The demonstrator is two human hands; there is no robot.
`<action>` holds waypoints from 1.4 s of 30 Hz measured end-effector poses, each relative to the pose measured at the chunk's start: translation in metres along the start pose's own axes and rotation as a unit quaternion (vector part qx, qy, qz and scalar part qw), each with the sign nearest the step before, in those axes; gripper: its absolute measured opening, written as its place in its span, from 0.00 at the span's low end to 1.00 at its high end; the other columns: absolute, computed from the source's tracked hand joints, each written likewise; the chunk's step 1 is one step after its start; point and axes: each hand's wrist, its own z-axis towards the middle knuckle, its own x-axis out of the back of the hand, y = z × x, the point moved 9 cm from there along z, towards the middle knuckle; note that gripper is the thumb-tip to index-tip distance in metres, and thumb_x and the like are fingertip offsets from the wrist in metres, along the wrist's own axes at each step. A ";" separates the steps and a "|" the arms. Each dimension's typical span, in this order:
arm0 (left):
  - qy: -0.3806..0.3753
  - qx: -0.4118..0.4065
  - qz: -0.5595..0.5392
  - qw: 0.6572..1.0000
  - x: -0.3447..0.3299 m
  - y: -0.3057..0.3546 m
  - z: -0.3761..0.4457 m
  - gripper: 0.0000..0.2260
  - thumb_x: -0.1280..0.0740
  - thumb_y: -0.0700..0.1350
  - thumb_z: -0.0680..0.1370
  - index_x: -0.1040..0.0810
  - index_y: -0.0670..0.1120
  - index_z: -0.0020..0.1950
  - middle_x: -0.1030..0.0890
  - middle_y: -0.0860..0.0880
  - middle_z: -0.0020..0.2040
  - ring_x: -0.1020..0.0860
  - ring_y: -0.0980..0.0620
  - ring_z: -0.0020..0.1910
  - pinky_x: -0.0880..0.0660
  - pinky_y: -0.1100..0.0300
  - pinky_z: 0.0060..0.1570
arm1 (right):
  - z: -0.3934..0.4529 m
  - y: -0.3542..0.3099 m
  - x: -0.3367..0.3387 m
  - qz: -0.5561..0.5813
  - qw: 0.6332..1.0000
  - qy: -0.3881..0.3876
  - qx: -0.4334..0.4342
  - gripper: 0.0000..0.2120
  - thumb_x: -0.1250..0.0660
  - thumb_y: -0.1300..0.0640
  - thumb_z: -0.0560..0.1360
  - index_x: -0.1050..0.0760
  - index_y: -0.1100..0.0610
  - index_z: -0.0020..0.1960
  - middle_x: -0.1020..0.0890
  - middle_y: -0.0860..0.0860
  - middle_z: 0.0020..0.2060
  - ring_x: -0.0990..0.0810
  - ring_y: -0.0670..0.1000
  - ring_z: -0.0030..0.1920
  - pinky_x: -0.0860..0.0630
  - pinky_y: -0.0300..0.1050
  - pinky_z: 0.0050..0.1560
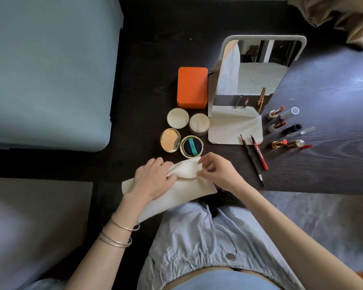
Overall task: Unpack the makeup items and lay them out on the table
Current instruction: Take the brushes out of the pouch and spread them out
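Already, compacts (pixel 181 141), lipsticks (pixel 278 126) and pencils (pixel 258 153) are laid out on the worktop (pixel 323 168); the cloth pouch (pixel 176 185) is pinched by left hand (pixel 153 178) and right hand (pixel 218 170).

Single head-worn wide-angle view, looking steeply down, close over dark table (pixel 323 84)

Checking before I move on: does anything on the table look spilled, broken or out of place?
Nothing stands out. The open gold compact, jar and its lid sit neatly by the orange box; lipsticks and pencils lie in rows. Both hands, left hand and right hand, hold the cream pouch.
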 end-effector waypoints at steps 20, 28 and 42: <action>0.210 -0.095 0.081 0.970 -0.004 0.184 -0.005 0.07 0.37 0.42 0.72 0.20 0.45 0.40 0.18 0.50 0.34 0.21 0.49 0.30 0.26 0.59 0.26 | -0.067 0.111 0.067 0.357 0.926 -0.090 -0.083 0.24 0.23 0.58 0.62 0.22 0.56 0.58 0.16 0.55 0.52 0.17 0.54 0.52 0.21 0.46 0.47; 0.113 -0.011 0.033 0.993 -0.013 0.196 0.002 0.08 0.47 0.44 0.82 0.30 0.45 0.56 0.19 0.42 0.51 0.22 0.37 0.52 0.30 0.51 0.41 | -0.083 0.135 0.086 0.333 0.936 -0.088 -0.070 0.24 0.23 0.62 0.63 0.23 0.58 0.57 0.16 0.55 0.49 0.16 0.52 0.47 0.19 0.46 0.45; 0.336 -0.167 0.126 0.918 0.036 0.164 -0.023 0.06 0.39 0.37 0.70 0.27 0.45 0.45 0.25 0.47 0.41 0.30 0.47 0.42 0.29 0.54 0.37 | -0.097 0.127 0.046 0.327 0.928 -0.169 -0.061 0.22 0.25 0.62 0.65 0.22 0.61 0.58 0.17 0.60 0.53 0.18 0.59 0.53 0.20 0.52 0.52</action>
